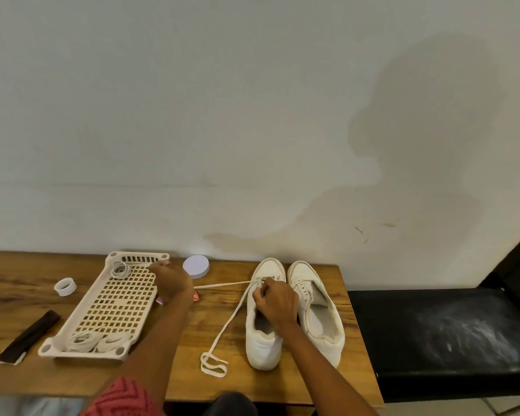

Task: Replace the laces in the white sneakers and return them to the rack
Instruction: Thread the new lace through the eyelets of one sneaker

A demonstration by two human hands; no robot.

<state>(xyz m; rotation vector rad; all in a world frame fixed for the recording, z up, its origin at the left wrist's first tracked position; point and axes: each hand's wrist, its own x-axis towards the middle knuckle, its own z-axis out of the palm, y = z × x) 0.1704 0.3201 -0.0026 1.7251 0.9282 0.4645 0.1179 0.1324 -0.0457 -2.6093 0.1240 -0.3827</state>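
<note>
Spanning most of the lower view, a wooden table (27,376) runs along a pale wall (222,115), its right edge meeting a lower black bench (433,331). On the table's left half lies a white perforated rack tray (114,307), tilted diagonally, with bundled laces (84,340) at its near end and a coiled lace (120,270) at its far end. 2 white sneakers stand side by side near the table's right edge, toes toward the wall: the left sneaker (263,346) and the right sneaker (321,331), touching along their sides. Bare wood lies open between tray and sneakers. The left hand (171,280) hovers over the tray's far right corner, fingers curled and pinching one end of a white shoelace (222,331) drawn taut from the left sneaker's eyelets. The right hand (275,301) rests on that sneaker's tongue, fingers curled, pinching the lace there. The other lace end trails to the near edge. Smaller items: a dark strip (27,337), a round white lid (195,266), a tape roll (65,286).
</note>
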